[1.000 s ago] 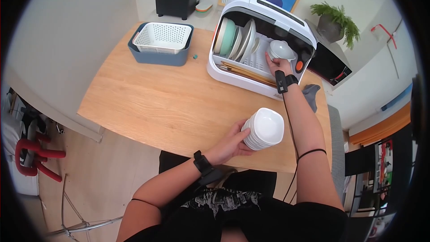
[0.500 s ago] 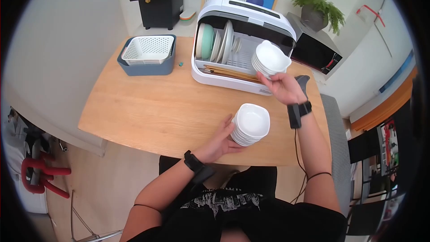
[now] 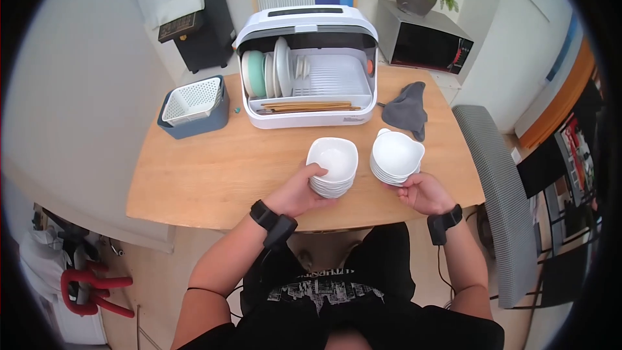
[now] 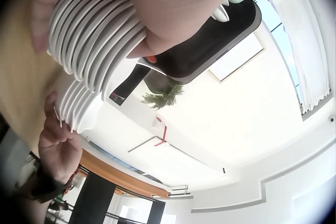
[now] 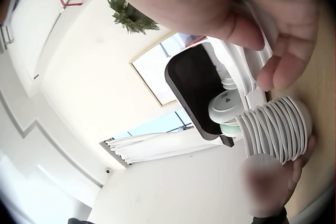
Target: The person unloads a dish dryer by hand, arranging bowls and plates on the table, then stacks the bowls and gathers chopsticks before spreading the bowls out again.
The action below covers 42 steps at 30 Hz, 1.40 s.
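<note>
My left hand [image 3: 297,190] grips a stack of squarish white bowls [image 3: 335,161], its thumb over the near rim and its fingers round the side. Several nested rims of this stack [image 4: 97,32] show in the left wrist view. To the right, my right hand [image 3: 427,194] holds a second stack of white bowls [image 3: 396,154], which have small ear-like tabs at the rim. Thumb and fingers pinch this stack at its near, lower side. The two stacks are side by side over the front of the table, a small gap between them in the head view.
Behind the stacks stands an open white dish cabinet [image 3: 308,120] holding upright plates [image 3: 282,68], a mint-green dish [image 3: 257,78] and chopsticks [image 3: 311,106]. A grey cloth [image 3: 407,110] lies right of it. A blue basin [image 3: 194,131] with a white basket [image 3: 191,102] sits left; a microwave [image 3: 424,42] stands behind.
My right hand has lifted the eared bowls out of the cabinet and brought them forward beside the square stack. The left hand keeps its grip. The head view has turned rightward, then back toward centre.
</note>
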Each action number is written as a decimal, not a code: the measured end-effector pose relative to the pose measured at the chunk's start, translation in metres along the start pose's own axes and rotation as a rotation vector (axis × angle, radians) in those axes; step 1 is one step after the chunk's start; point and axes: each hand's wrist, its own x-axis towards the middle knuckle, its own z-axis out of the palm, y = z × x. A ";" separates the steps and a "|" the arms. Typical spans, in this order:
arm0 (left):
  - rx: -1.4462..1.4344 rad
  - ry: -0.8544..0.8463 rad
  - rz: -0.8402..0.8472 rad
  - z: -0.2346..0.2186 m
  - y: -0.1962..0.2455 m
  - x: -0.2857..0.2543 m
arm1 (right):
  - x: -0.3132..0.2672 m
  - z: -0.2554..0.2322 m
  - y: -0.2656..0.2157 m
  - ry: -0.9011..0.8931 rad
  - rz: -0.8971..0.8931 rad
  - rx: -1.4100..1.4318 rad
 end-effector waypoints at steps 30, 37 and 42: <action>-0.095 -0.077 0.264 0.066 0.146 0.066 | 0.000 -0.026 0.019 -0.240 -0.103 -0.252; -0.171 -0.017 0.237 0.063 0.169 0.142 | -0.002 -0.030 0.020 -0.230 -0.124 -0.186; -0.180 -0.038 0.155 0.047 0.176 0.182 | 0.001 -0.034 0.019 -0.260 -0.088 -0.129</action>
